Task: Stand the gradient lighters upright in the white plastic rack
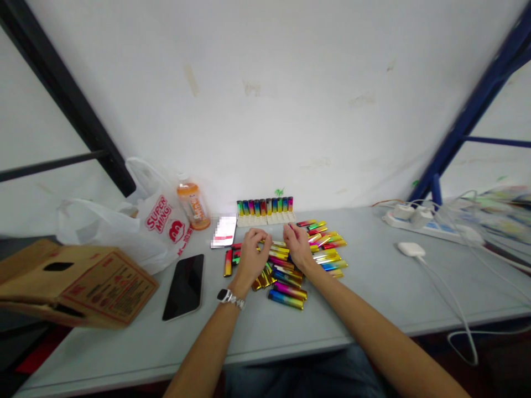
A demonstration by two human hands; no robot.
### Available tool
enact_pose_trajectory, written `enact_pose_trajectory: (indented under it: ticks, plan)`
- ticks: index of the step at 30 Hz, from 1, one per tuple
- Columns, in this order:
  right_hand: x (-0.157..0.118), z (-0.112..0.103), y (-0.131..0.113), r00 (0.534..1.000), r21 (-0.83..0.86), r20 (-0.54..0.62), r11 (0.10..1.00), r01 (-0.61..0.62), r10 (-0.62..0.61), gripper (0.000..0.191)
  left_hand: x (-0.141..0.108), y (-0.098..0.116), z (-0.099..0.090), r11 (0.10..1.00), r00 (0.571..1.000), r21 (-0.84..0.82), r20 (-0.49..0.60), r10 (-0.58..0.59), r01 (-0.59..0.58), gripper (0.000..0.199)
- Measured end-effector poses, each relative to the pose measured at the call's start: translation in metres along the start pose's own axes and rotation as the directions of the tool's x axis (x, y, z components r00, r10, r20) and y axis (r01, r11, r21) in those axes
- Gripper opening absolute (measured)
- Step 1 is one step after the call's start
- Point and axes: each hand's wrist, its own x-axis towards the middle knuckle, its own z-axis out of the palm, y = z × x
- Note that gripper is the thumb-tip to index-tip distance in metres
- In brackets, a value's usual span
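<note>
- The pile of shiny lighters [287,276] lies on the grey surface [373,276], below and around the fingers.
- The left hand [252,254] has bent fingers over the pile's left side; I cannot tell if they pinch anything.
- The right hand [298,247] bends its fingers too, near the left ones; I cannot tell what is in them.
- Just past the fingers, a row of lighters [263,208] stands up on a white tray [252,220].
- Left of the fingers are a lit phone [225,229], an orange bottle [191,204], a black phone [185,287], a white bag [145,235] and a brown box [114,287].
- Well right sit a white charger [410,249] and a power strip [440,231].
</note>
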Motion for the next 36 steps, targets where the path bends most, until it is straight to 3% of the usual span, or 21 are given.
enact_pose_trajectory:
  ticks: [11,20,29,32,36]
  plan:
    - [0.002,-0.002,-0.007,0.996,-0.153,-0.043,0.986,0.065,-0.072,0.028,-0.001,0.002,-0.001,1.000,1.000,0.013,-0.001,0.017,-0.017,0.024]
    - [0.002,0.001,-0.006,0.996,-0.150,-0.007,0.985,0.086,-0.088,0.024,0.000,0.001,0.000,1.000,1.000,0.013,-0.010,0.020,-0.020,0.023]
    - [0.000,0.005,-0.002,0.996,0.094,0.093,0.995,-0.016,0.007,0.027,-0.001,-0.002,0.000,1.000,1.000,0.025,0.007,0.011,-0.012,0.023]
    - [0.011,0.000,-0.002,0.989,0.080,0.134,0.995,0.057,-0.067,0.027,-0.002,-0.002,0.000,1.000,1.000,0.022,0.009,0.009,-0.009,0.022]
    - [0.044,-0.010,0.000,0.981,-0.134,0.076,0.973,0.187,-0.178,0.027,-0.003,-0.002,-0.001,1.000,1.000,0.010,0.017,0.012,-0.013,0.023]
